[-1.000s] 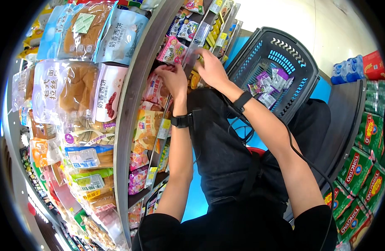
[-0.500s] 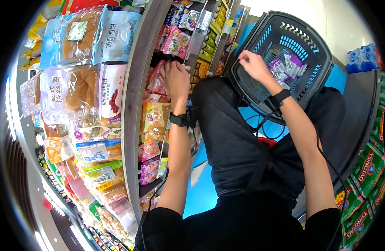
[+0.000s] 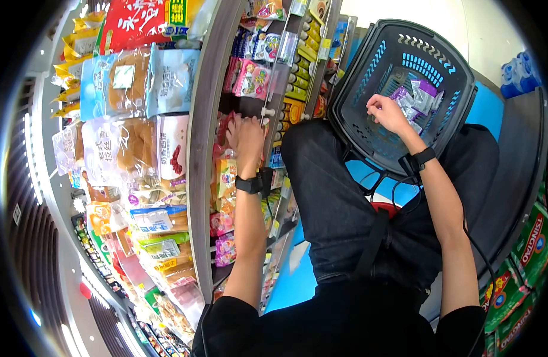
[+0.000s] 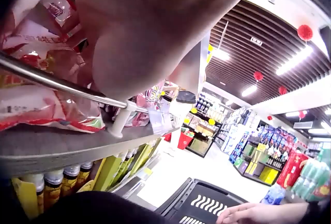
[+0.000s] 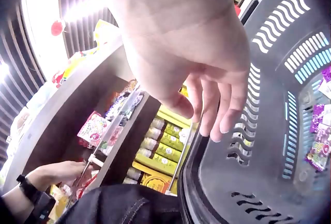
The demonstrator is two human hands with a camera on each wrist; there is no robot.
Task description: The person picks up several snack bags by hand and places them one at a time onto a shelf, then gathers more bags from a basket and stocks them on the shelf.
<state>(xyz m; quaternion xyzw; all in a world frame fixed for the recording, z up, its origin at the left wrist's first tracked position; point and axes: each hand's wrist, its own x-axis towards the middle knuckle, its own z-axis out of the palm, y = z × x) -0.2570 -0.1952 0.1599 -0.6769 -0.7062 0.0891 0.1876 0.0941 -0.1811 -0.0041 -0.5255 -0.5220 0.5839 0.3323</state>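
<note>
My left hand [image 3: 247,140] reaches over the shelf's front rail, its fingers lying on red-and-pink snack packets [image 3: 222,131]. The left wrist view shows the rail [image 4: 62,83] passing just under that hand, with shiny red packets [image 4: 36,105] behind it; its fingertips are hidden there. My right hand [image 3: 388,113] hangs over the near left part of a dark shopping basket [image 3: 381,149]. Its fingers are loosely bent with nothing between them, as the right wrist view also shows. Small purple-and-silver packets [image 3: 425,98] lie inside the basket.
Beyond my left hand stands a pink candy bag [image 3: 252,79]. Yellow-green canisters [image 5: 168,151] fill the lower shelf. Bagged bread [image 3: 134,146] lines the upper shelf on the left. Green Tsingtao cartons [image 3: 532,244] are stacked at right. My knees flank the basket's near end.
My right hand has left the shelf and moved right, over the basket. The left hand stays at the red packets, now flatter over them. The view has shifted slightly.
</note>
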